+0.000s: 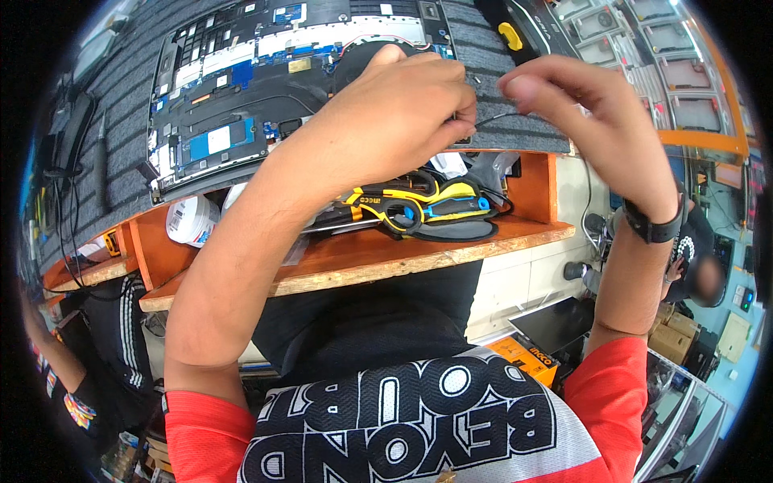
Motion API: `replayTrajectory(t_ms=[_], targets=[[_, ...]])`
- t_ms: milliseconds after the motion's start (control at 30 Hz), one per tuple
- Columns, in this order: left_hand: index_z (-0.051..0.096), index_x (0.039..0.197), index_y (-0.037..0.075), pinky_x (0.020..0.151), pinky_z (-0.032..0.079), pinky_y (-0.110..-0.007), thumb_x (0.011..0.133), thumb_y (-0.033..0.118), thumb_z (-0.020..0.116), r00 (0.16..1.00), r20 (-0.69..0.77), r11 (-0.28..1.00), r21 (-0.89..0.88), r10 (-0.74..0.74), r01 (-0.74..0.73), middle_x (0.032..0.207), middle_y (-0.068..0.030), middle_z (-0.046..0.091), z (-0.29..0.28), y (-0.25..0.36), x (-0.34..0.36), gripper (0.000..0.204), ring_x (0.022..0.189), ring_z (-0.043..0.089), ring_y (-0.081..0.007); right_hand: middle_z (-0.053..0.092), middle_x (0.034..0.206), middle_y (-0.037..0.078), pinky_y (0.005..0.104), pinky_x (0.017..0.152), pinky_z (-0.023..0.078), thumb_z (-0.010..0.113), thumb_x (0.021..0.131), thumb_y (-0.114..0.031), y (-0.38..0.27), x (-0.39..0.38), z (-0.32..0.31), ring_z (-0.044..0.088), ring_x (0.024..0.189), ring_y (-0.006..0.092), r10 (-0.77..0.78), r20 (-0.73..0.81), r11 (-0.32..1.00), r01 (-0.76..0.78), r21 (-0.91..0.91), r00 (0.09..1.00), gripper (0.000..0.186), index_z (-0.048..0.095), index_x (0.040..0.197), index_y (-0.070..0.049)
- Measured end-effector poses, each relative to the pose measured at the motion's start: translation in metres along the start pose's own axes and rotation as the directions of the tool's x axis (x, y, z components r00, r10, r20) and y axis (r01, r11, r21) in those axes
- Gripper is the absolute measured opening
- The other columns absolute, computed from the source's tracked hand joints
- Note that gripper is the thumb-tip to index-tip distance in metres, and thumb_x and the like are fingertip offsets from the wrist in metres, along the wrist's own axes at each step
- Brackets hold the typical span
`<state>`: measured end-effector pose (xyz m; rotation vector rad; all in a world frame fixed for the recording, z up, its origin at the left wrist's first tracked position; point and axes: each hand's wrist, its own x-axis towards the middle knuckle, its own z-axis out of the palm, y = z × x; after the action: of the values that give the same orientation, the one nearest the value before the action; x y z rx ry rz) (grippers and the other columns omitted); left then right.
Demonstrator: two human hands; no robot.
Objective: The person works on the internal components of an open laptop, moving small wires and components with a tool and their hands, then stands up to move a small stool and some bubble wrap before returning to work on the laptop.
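Observation:
An opened laptop chassis (241,88) lies on the ribbed grey mat, its circuit boards and internal parts exposed. My left hand (407,109) is over its right side, fingers curled and closed near the front right corner. Whatever those fingers hold, if anything, is hidden. Just right of the chassis, my right hand (600,113) is raised above the mat's edge with thumb and fingertips drawn together. Anything in that pinch is too small to make out. A thin dark cable (507,117) runs across the mat between my hands. A blue part (217,141) sits at the chassis's front left.
An open wooden shelf (362,262) under the bench holds yellow-and-black tools (411,205) and a white tub (192,221). A screwdriver-like tool (101,165) lies on the left. Clear trays of parts (676,68) fill the far right. Other people are at both sides.

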<state>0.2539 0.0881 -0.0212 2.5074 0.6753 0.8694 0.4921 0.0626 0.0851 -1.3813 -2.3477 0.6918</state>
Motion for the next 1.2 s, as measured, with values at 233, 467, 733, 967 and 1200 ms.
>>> replayTrajectory(t_ms=[233, 467, 733, 967, 1200], targets=[[0.074, 0.098, 0.006, 0.095, 0.042, -0.041, 0.098, 0.022, 0.076, 1.000, -0.003, 0.999, -0.041, 0.030, -0.030, 0.090, -0.0064, 0.062, 0.000, -0.011, 0.001, 0.016, 0.092, 0.063, -0.0252, 0.072, 0.079, 0.020, 0.0465, 0.070, 0.056, 0.072, 0.100, -0.022, -0.007, 0.004, 0.031, 0.069, 0.077, 0.0425, 0.060, 0.104, 0.964, -0.031, -0.265, 0.993, 0.023, 0.076, 0.094, -0.001], [0.075, 0.104, 0.006, 0.089, 0.046, -0.039, 0.099, 0.016, 0.073, 0.995, -0.080, 0.998, -0.016, -0.055, 0.054, 0.096, -0.0059, 0.065, -0.018, -0.012, 0.002, 0.011, 0.091, 0.066, -0.0223, 0.074, 0.083, 0.019, 0.0470, 0.074, 0.056, 0.074, 0.097, -0.018, -0.008, 0.006, 0.030, 0.072, 0.080, 0.0391, 0.057, 0.143, 0.981, -0.028, -0.194, 0.988, 0.019, 0.074, 0.091, 0.000], [0.072, 0.108, 0.008, 0.089, 0.042, -0.037, 0.100, 0.018, 0.071, 0.994, -0.109, 0.993, 0.118, -0.006, 0.019, 0.098, -0.0047, 0.064, -0.024, -0.016, 0.001, 0.012, 0.091, 0.065, -0.0213, 0.066, 0.096, 0.016, 0.0467, 0.083, 0.054, 0.070, 0.097, -0.013, 0.010, 0.016, 0.031, 0.066, 0.094, 0.0376, -0.268, 0.199, 0.890, 0.322, -0.324, 0.943, 0.012, 0.067, 0.099, -0.001], [0.073, 0.107, 0.008, 0.089, 0.042, -0.037, 0.099, 0.017, 0.072, 0.996, -0.079, 0.991, 0.127, -0.030, 0.040, 0.097, -0.0045, 0.064, -0.033, -0.010, 0.003, 0.012, 0.091, 0.066, -0.0203, 0.059, 0.102, 0.013, 0.0465, 0.087, 0.050, 0.069, 0.096, -0.010, 0.016, 0.018, 0.032, 0.060, 0.101, 0.0368, -0.388, 0.249, 0.806, 0.458, -0.375, 0.887, 0.010, 0.064, 0.103, -0.003], [0.073, 0.108, 0.008, 0.089, 0.042, -0.037, 0.099, 0.017, 0.073, 0.995, -0.093, 0.990, 0.134, -0.025, 0.037, 0.095, -0.0043, 0.064, -0.033, -0.011, 0.002, 0.013, 0.091, 0.067, -0.0201, 0.060, 0.102, 0.014, 0.0459, 0.089, 0.052, 0.068, 0.093, -0.010, 0.012, 0.018, 0.031, 0.063, 0.101, 0.0366, -0.425, 0.283, 0.757, 0.509, -0.409, 0.860, 0.014, 0.063, 0.104, -0.004]])
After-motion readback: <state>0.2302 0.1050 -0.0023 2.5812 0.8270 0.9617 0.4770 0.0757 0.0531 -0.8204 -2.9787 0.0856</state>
